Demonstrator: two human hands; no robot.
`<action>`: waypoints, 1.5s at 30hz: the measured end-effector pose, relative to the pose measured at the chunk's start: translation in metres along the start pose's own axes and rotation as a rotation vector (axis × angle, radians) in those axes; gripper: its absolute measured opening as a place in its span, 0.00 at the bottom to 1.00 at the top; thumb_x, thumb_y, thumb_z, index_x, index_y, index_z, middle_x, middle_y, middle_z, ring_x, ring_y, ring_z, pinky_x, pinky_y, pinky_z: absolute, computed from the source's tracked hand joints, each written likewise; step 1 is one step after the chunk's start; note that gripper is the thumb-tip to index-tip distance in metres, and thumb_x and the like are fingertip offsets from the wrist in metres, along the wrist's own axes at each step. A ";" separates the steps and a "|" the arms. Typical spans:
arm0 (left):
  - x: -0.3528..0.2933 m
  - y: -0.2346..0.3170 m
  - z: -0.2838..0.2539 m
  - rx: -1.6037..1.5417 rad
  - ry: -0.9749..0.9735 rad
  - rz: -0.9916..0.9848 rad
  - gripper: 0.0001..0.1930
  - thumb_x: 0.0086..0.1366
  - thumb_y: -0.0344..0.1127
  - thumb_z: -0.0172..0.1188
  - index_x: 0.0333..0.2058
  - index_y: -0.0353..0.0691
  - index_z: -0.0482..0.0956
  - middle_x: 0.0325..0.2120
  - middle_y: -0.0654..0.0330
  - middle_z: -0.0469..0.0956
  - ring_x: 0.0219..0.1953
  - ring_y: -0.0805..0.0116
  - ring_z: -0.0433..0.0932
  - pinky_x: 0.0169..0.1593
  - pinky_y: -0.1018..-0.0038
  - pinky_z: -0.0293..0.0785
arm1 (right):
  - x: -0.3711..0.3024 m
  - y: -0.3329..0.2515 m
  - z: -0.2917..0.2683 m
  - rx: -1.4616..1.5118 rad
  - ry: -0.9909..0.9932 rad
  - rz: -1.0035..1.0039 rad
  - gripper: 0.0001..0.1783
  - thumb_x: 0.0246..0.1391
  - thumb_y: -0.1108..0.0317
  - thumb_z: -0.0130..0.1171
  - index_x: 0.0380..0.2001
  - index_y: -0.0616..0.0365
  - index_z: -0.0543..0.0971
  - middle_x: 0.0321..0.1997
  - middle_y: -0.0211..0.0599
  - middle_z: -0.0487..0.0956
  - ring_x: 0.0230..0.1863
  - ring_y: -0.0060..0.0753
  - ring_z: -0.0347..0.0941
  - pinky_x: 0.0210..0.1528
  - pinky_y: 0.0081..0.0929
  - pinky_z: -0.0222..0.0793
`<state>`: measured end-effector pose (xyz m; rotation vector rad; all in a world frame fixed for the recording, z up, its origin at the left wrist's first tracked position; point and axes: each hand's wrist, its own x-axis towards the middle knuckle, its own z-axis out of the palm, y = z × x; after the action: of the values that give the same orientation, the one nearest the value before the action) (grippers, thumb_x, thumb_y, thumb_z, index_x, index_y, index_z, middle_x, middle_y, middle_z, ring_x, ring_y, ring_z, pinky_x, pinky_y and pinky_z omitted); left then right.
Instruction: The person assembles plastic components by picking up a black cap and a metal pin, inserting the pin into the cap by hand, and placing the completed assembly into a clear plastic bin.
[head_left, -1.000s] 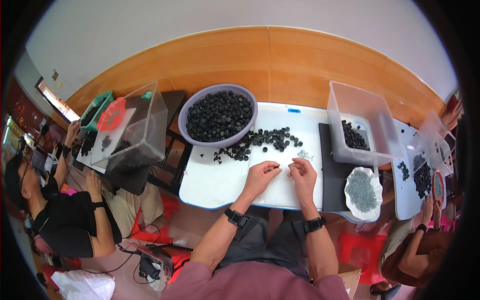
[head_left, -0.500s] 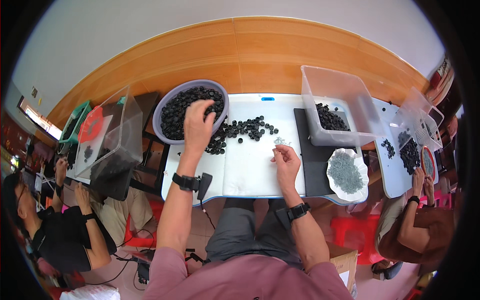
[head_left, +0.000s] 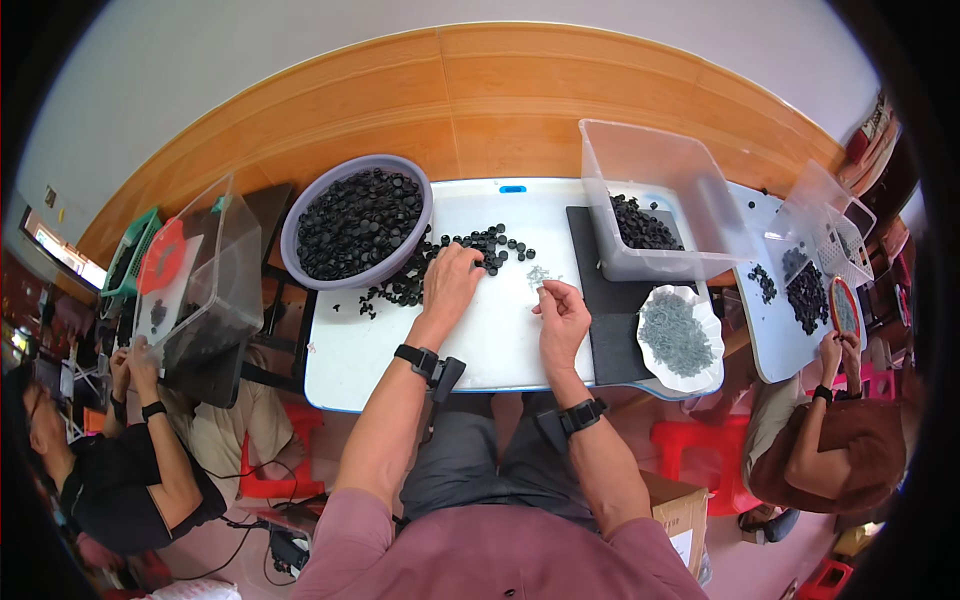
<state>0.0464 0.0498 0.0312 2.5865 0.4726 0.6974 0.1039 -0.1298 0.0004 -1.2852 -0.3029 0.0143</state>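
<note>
My left hand [head_left: 452,285] is at the near edge of a loose pile of small round black caps [head_left: 405,287] on the white table. Its thumb and fingers close around one black cap at the pile's right part. To the right, my right hand [head_left: 563,318] is held with thumb and forefinger pinched together; what lies between them is too small to make out. Just beyond its fingertips lies a small scatter of pale, translucent bits [head_left: 540,276]. At the back left stands a purple-grey basin [head_left: 427,215] heaped with the same caps.
A clear plastic bin [head_left: 700,262] holding black caps stands on a black mat [head_left: 612,345] at the right. Nearer, a white scalloped dish [head_left: 685,384] is full of pale bits. Co-workers sit at both sides, by a clear bin [head_left: 215,280] and a blue-white table [head_left: 775,345].
My left hand has come from above the basin down and right to the caps on the table. My right hand stays pinched near the pale bits. The view has shifted slightly.
</note>
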 end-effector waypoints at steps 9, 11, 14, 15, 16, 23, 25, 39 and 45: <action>-0.011 -0.006 -0.016 0.079 -0.194 -0.116 0.07 0.60 0.32 0.65 0.36 0.40 0.86 0.34 0.55 0.79 0.44 0.55 0.79 0.49 0.60 0.74 | 0.003 0.000 0.002 0.009 -0.067 0.049 0.07 0.60 0.78 0.62 0.41 0.67 0.81 0.34 0.31 0.82 0.28 0.15 0.74 0.32 0.16 0.73; -0.011 -0.007 -0.016 0.041 -0.110 -0.127 0.07 0.60 0.31 0.64 0.37 0.41 0.87 0.34 0.55 0.79 0.43 0.54 0.79 0.49 0.60 0.74 | 0.003 0.000 0.002 0.000 -0.071 0.047 0.07 0.60 0.78 0.61 0.41 0.67 0.81 0.33 0.31 0.82 0.28 0.15 0.74 0.32 0.16 0.73; -0.001 -0.002 -0.017 0.018 -0.035 -0.090 0.09 0.60 0.30 0.65 0.40 0.41 0.87 0.35 0.54 0.80 0.43 0.54 0.79 0.49 0.59 0.74 | 0.003 0.001 0.000 -0.013 -0.069 0.047 0.07 0.60 0.78 0.61 0.41 0.67 0.81 0.33 0.31 0.82 0.28 0.15 0.74 0.32 0.16 0.73; 0.004 -0.003 -0.017 0.038 -0.036 -0.045 0.10 0.59 0.30 0.65 0.41 0.41 0.87 0.35 0.54 0.80 0.44 0.54 0.79 0.49 0.59 0.74 | 0.004 0.001 0.001 -0.012 -0.071 0.047 0.06 0.60 0.78 0.61 0.41 0.67 0.81 0.33 0.30 0.82 0.28 0.15 0.74 0.31 0.16 0.72; 0.008 -0.003 -0.017 0.038 -0.031 -0.044 0.10 0.59 0.30 0.65 0.41 0.41 0.87 0.35 0.54 0.80 0.44 0.54 0.79 0.49 0.59 0.74 | 0.004 0.001 0.001 -0.010 -0.074 0.043 0.06 0.60 0.78 0.61 0.41 0.67 0.81 0.33 0.30 0.82 0.28 0.15 0.74 0.31 0.16 0.72; 0.025 -0.009 -0.013 0.185 -0.161 0.069 0.08 0.59 0.32 0.67 0.38 0.39 0.87 0.35 0.51 0.80 0.43 0.50 0.80 0.49 0.58 0.76 | 0.001 -0.002 0.002 -0.024 -0.027 0.028 0.05 0.60 0.78 0.62 0.40 0.66 0.81 0.31 0.29 0.81 0.26 0.16 0.74 0.30 0.15 0.69; 0.022 -0.006 -0.012 0.178 -0.166 0.057 0.08 0.58 0.32 0.67 0.36 0.39 0.87 0.35 0.50 0.80 0.44 0.50 0.80 0.49 0.58 0.76 | 0.001 -0.002 0.000 -0.037 -0.015 0.012 0.05 0.60 0.78 0.62 0.40 0.66 0.81 0.30 0.29 0.80 0.26 0.16 0.74 0.30 0.15 0.69; -0.062 0.026 -0.003 -0.553 -0.015 -0.251 0.11 0.60 0.31 0.66 0.40 0.35 0.79 0.29 0.56 0.86 0.26 0.70 0.82 0.34 0.74 0.77 | 0.027 -0.011 0.002 -0.745 -0.184 -0.344 0.04 0.52 0.74 0.66 0.32 0.62 0.84 0.31 0.41 0.83 0.28 0.36 0.79 0.34 0.31 0.74; -0.066 0.021 -0.001 -0.638 0.052 -0.306 0.10 0.60 0.31 0.67 0.39 0.36 0.78 0.26 0.59 0.86 0.22 0.75 0.79 0.30 0.77 0.75 | 0.042 -0.014 0.007 -1.110 -0.414 -0.373 0.04 0.53 0.74 0.60 0.32 0.60 0.83 0.34 0.48 0.82 0.35 0.55 0.80 0.40 0.44 0.76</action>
<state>-0.0031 0.0043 0.0161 1.8578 0.5414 0.6725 0.1407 -0.1197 0.0246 -2.3037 -0.9932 -0.2387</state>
